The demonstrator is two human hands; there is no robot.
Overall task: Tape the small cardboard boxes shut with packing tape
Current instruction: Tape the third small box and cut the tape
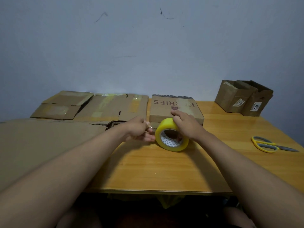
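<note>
One roll of yellow packing tape stands on edge on the wooden table, gripped over its top by the right hand; the left hand pinches the tape's loose end just beside the roll. Behind it — one closed flat cardboard box. Far right: two open small boxes, contents not visible. Left: flattened cardboard sheets. One pair of scissors lies at right.
</note>
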